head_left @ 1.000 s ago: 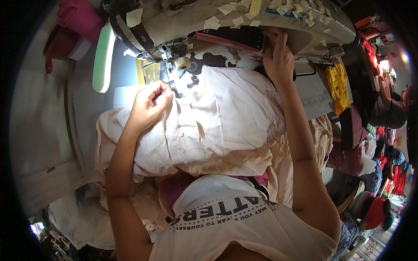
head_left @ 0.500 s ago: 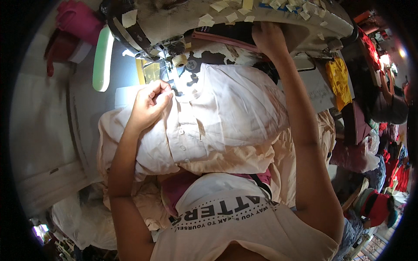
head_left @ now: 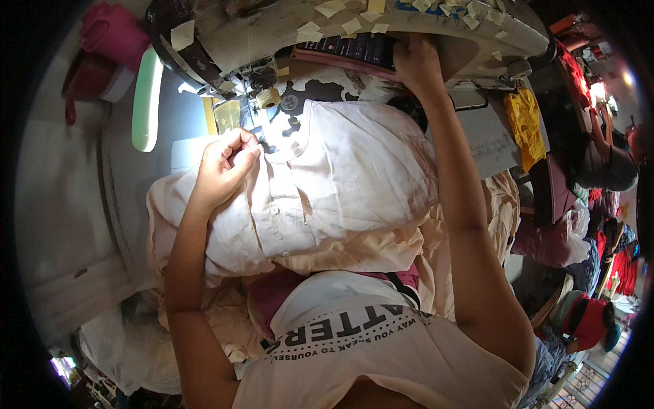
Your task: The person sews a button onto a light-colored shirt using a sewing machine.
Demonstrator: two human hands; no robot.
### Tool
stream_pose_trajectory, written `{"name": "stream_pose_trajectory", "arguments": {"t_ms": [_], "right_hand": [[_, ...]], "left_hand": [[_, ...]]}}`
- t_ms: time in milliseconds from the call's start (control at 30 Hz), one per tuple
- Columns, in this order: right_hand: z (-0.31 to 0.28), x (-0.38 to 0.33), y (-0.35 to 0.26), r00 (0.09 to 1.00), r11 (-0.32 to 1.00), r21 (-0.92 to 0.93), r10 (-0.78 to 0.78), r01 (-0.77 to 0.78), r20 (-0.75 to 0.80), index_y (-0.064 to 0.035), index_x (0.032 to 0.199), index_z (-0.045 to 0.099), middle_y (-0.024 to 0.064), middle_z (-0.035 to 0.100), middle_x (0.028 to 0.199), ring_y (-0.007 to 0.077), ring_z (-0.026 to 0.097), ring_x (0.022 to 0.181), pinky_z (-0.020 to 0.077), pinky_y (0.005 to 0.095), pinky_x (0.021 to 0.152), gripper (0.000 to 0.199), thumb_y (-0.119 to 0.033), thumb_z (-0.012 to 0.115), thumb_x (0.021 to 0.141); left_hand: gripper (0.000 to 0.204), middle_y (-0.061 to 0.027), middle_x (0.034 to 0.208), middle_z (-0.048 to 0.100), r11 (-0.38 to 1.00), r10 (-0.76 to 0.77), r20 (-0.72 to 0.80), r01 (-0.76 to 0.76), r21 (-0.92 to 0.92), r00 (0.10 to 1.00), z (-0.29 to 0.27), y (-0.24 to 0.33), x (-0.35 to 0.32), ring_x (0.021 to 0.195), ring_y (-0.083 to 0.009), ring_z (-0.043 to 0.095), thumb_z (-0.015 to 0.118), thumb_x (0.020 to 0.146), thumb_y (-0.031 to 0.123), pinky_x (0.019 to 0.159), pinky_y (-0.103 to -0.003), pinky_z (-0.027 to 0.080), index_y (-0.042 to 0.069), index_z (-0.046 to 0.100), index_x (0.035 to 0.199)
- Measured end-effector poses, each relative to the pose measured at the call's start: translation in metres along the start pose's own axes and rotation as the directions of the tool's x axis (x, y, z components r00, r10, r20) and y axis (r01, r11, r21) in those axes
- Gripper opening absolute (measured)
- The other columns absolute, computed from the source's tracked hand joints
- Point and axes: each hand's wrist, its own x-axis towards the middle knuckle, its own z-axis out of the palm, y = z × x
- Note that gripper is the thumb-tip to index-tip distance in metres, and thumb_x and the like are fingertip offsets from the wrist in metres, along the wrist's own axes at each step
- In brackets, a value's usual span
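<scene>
A cream buttoned garment (head_left: 354, 157) lies spread across the sewing machine bed, its neckline by the machine's needle area. My left hand (head_left: 228, 167) is closed, thumb and fingers pinching the garment's edge beside the lit needle area. Under the arm of the sewing machine (head_left: 409, 37), a phone (head_left: 351, 53) in a pink case leans with its screen lit. My right hand (head_left: 417, 63) reaches in there with curled fingers, gripping the phone's right end; some fingertips are hidden. Small buttons (head_left: 275, 210) run down the garment's front.
A pale green lamp-like bar (head_left: 146, 102) stands left of the machine head. At the far left are a pink container (head_left: 112, 34) and a yellow cloth (head_left: 526, 126) hangs at the right. More cream fabric (head_left: 501, 211) drapes over the table's near edge. Other people work at far right.
The phone's screen has gone from dark to lit. My left hand keeps its pinch on the garment, and the whole view has shifted slightly.
</scene>
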Motion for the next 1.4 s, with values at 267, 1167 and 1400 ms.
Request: {"name": "stream_pose_trajectory", "arguments": {"t_ms": [267, 1167, 1400], "right_hand": [[-0.002, -0.004, -0.005, 0.997, 0.996, 0.061, -0.064, 0.061, 0.049, -0.0020, 0.106, 0.050, 0.0266, 0.055, 0.099, 0.0423, 0.052, 0.093, 0.0417, 0.0471, 0.082, 0.030, -0.015, 0.047, 0.079], [-0.008, -0.003, -0.009, 0.995, 0.987, 0.161, -0.013, -0.004, 0.103, 0.0003, 0.108, 0.047, 0.0289, 0.057, 0.093, 0.0436, 0.054, 0.090, 0.0427, 0.0496, 0.080, 0.035, -0.019, 0.047, 0.078], [-0.006, -0.002, -0.004, 0.998, 0.999, 0.045, 0.024, -0.026, 0.057, -0.0024, 0.106, 0.050, 0.0261, 0.058, 0.093, 0.0426, 0.055, 0.089, 0.0428, 0.0482, 0.082, 0.031, -0.015, 0.049, 0.077]], "left_hand": [[0.004, 0.0020, 0.075, 0.050, 0.999, -0.016, 0.010, 0.016, 0.044, 1.000, 0.001, 0.005, 0.001, 0.070, -0.0050, 0.044, 0.050, 0.085, 0.003, 0.066, -0.018, 0.036, 0.001, 0.050, 0.082], [0.001, 0.0000, 0.077, 0.053, 1.000, -0.010, 0.005, 0.010, -0.008, 1.000, -0.001, 0.000, 0.000, 0.072, -0.0067, 0.048, 0.050, 0.084, 0.000, 0.069, -0.019, 0.039, 0.000, 0.051, 0.084], [0.001, 0.0001, 0.077, 0.051, 1.000, -0.019, 0.009, 0.019, -0.021, 1.000, 0.001, 0.006, 0.000, 0.072, -0.0066, 0.047, 0.050, 0.084, 0.000, 0.069, -0.019, 0.039, 0.000, 0.051, 0.083]]}}
